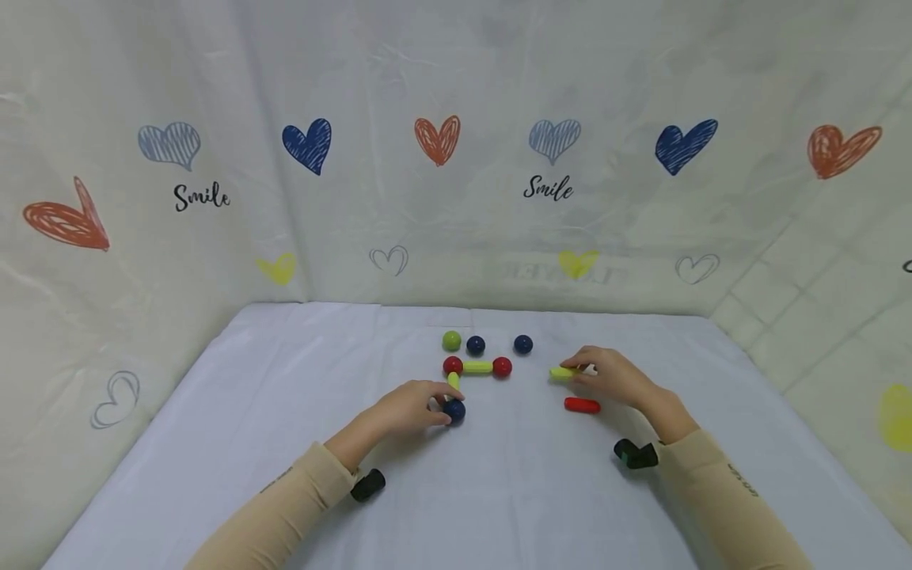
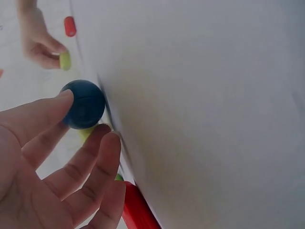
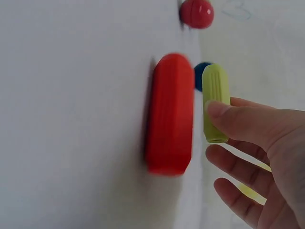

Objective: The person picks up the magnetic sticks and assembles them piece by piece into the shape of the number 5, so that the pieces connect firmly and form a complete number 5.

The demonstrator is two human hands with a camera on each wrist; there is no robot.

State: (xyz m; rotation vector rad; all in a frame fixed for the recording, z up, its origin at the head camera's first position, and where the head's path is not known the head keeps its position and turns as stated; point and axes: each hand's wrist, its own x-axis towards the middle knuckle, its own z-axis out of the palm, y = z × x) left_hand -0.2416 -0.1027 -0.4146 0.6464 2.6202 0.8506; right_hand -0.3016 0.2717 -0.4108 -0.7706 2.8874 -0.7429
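Observation:
My left hand [image 1: 413, 408] pinches a dark blue ball [image 2: 86, 105] between thumb and fingers, low over the white cloth. Just beyond that ball, a yellow-green rod [image 1: 454, 381] runs from it toward a red ball [image 1: 452, 365]. Another yellow-green rod [image 1: 477, 367] joins this red ball to a second red ball [image 1: 502, 367] on its right. Over on the right side, my right hand [image 1: 613, 376] grips a loose yellow-green rod [image 3: 216, 105] between thumb and fingers. Nearer to me, a red rod [image 3: 170, 114] lies on the cloth below that hand.
Behind the joined pieces sit a green ball [image 1: 452, 340] and two dark blue balls, one beside it [image 1: 476, 345] and one farther right [image 1: 523, 344]. A white cloth [image 1: 513, 491] covers the table. At the back hangs a curtain [image 1: 484, 237] printed with hearts.

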